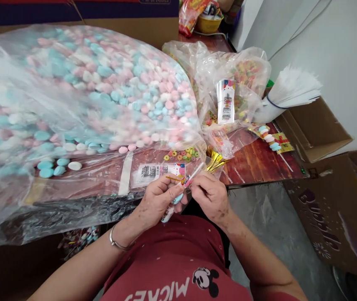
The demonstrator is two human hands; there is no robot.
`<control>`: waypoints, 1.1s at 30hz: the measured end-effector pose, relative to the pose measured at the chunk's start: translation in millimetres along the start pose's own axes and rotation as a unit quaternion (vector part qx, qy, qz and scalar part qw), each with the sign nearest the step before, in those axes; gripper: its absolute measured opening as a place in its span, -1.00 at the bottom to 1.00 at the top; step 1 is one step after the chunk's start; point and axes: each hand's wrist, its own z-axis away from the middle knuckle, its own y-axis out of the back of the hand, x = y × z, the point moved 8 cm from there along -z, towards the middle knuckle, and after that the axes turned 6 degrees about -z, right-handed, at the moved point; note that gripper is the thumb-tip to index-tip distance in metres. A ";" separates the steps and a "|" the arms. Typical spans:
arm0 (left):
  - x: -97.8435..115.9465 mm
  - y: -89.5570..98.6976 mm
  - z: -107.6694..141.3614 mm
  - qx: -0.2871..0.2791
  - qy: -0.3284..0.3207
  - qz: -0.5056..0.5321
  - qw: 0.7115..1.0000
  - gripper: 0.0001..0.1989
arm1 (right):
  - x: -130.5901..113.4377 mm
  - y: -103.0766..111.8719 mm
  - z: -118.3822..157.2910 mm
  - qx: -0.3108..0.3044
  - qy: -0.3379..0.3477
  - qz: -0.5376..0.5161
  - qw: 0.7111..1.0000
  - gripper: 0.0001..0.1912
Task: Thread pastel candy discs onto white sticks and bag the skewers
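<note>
My left hand (pixel 159 196) is closed round a bagged marshmallow skewer (pixel 177 198), its blue and white sweets pointing down toward my shirt. From the top of its wrapper a white stick (pixel 196 169) slants up to the right. A thin gold twist tie (pixel 174 178) sticks out to the left at the gathered wrapper neck. Close beside the neck, my right hand (pixel 211 196) has its fingers pinched together; what they grip is hidden. Behind that hand lies a bundle of gold twist ties (pixel 216 162).
A huge clear bag of pastel marshmallows (pixel 109 92) covers the table's left. Loose candy rings (pixel 181 154) and printed labels (pixel 153 172) lie before me. A finished skewer (pixel 270 139), paper-like white sleeves (pixel 297 85) and cardboard boxes (pixel 319 209) are at right.
</note>
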 end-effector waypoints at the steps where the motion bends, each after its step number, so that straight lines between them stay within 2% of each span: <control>1: -0.9 2.1 -0.2 0.007 -0.004 0.011 1.000 -0.68 | 1.9 -1.0 -0.6 -0.012 -0.002 -0.007 1.000 -0.74; 6: 0.9 7.0 0.5 0.027 -0.017 0.013 0.999 -0.72 | 7.6 -8.2 -0.9 -0.064 -0.025 -0.027 0.997 -0.74; 12: 6.8 12.8 -0.5 0.077 0.002 -0.042 0.996 -0.75 | 8.7 -16.4 5.3 -0.044 -0.040 0.037 0.998 -0.87; 15: 8.3 13.8 -4.5 0.092 0.000 -0.063 0.994 -0.74 | -2.1 -21.9 7.3 -0.031 0.031 0.151 0.988 -0.78; 17: 6.3 14.6 -8.6 0.087 0.010 -0.071 0.994 -0.74 | -12.6 -25.1 7.7 -0.036 0.110 0.243 0.963 -0.75; 20: 1.9 14.0 -15.4 0.039 0.048 -0.092 0.994 -0.75 | -26.2 -27.4 8.6 -0.078 0.239 0.287 0.924 -0.77; 23: -2.0 8.2 -18.2 -0.069 0.113 -0.122 0.984 -0.76 | -33.0 -23.9 8.5 -0.136 0.318 0.251 0.904 -0.72; 26: -1.6 0.5 -15.6 -0.185 0.155 -0.157 0.957 -0.84 | -31.8 -24.2 6.5 -0.208 0.315 0.208 0.902 -0.69; 28: -1.8 -2.3 -13.5 -0.232 0.175 -0.178 0.940 -0.92 | -33.9 -24.7 7.2 -0.232 0.318 0.190 0.899 -0.71; 30: -4.9 -3.2 -11.6 -0.251 0.204 -0.188 0.927 -0.96 | -37.3 -25.8 9.4 -0.249 0.327 0.183 0.893 -0.74; 33: -10.6 -3.2 -9.8 -0.250 0.242 -0.192 0.918 -0.95 | -36.5 -30.7 12.5 -0.293 0.308 0.203 0.882 -0.77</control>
